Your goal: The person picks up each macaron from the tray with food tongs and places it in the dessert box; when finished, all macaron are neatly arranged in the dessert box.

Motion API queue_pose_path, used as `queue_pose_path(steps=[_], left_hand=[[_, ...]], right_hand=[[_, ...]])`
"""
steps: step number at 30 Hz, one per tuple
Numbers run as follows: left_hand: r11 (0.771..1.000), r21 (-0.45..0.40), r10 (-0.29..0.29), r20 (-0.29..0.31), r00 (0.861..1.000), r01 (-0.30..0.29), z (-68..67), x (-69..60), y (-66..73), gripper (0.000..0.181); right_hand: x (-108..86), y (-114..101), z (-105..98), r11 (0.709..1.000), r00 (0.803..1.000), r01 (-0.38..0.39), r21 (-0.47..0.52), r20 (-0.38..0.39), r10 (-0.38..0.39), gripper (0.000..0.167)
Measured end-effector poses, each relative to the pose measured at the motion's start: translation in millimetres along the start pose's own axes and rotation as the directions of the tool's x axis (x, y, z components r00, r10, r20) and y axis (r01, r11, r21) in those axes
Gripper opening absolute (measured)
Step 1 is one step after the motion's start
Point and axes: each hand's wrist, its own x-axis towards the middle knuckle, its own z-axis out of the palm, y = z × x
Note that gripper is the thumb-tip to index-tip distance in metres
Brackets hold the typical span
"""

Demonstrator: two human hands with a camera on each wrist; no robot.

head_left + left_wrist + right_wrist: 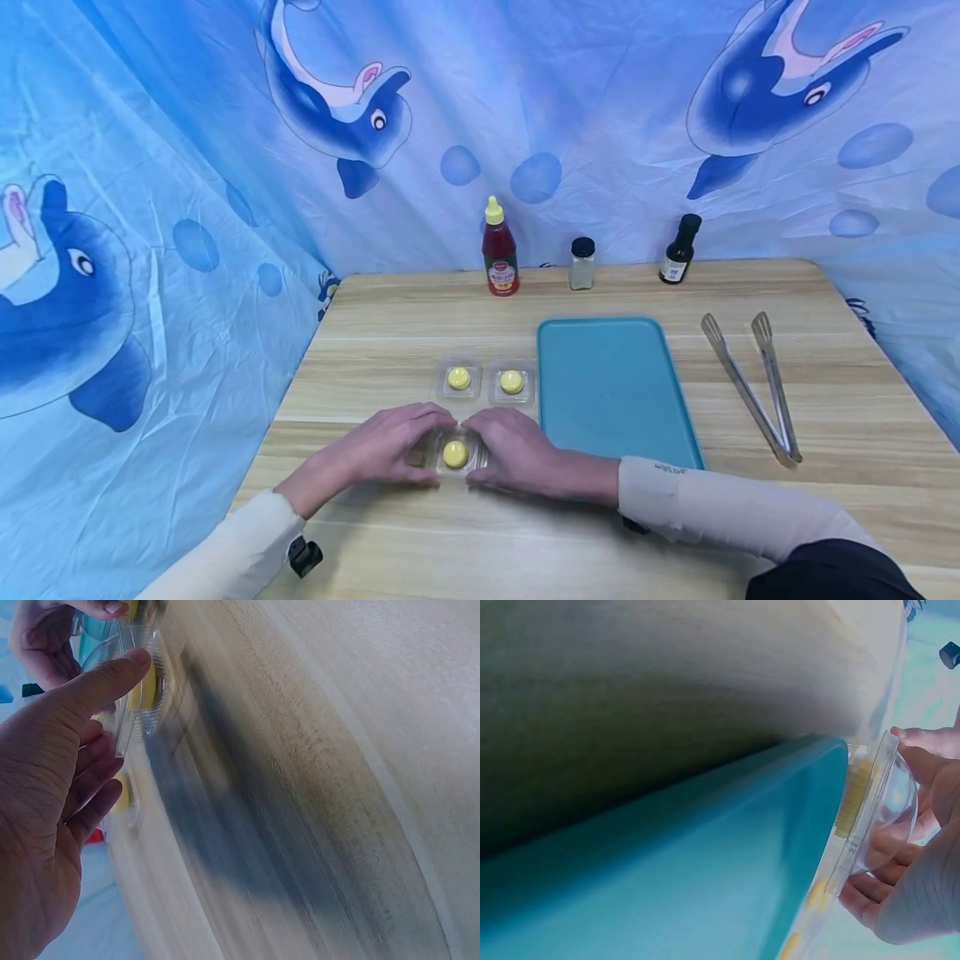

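A clear plastic lid (889, 814) with a domed top is held by its edges between both hands. My left hand (390, 446) pinches it from the left, and my right hand (517, 454) grips it from the right. Right at the lid, in the head view, is a small clear tray (156, 716) with ridged sides, holding a round yellow cake-like piece (454, 454). Whether the lid is seated on the tray cannot be told. Just beyond the hands stand two more clear boxes, left (444, 390) and right (497, 395), each with a similar yellow piece.
A blue-green tray (615, 387) lies right of the boxes, beside my right forearm. Metal tongs (761, 400) lie farther right, spread apart. Along the table's back stand a red sauce bottle (500, 258), a black-capped jar (582, 265) and a dark bottle (680, 250).
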Motion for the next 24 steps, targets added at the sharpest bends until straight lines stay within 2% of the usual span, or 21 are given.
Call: queue_pose_path(steps=[5, 10, 15, 24], left_hand=[[1.000, 0.008, -0.006, 0.006, 1.000, 0.006, -0.4, 0.6, 0.5, 0.082], [1.000, 0.017, -0.013, 0.015, 1.000, 0.013, -1.1, 0.7, 1.9, 0.083], [1.000, 0.019, -0.019, 0.020, 1.000, 0.019, -4.3, 0.2, 2.5, 0.087], [1.000, 0.007, -0.030, -0.015, 0.999, 0.030, -16.3, 3.8, -0.5, 0.095]], right_hand=[[0.2, -0.1, -4.7, 1.000, 1.000, -0.016, 0.001, 0.019, 0.016, 0.071], [-3.7, -0.4, -13.8, 0.999, 0.999, -0.028, -0.016, 0.029, 0.028, 0.084], [-14.1, 3.0, -19.6, 0.999, 0.997, -0.038, -0.039, 0.061, 0.041, 0.096], [-36.9, 7.0, -25.1, 0.997, 0.994, -0.068, -0.033, 0.082, 0.071, 0.097]])
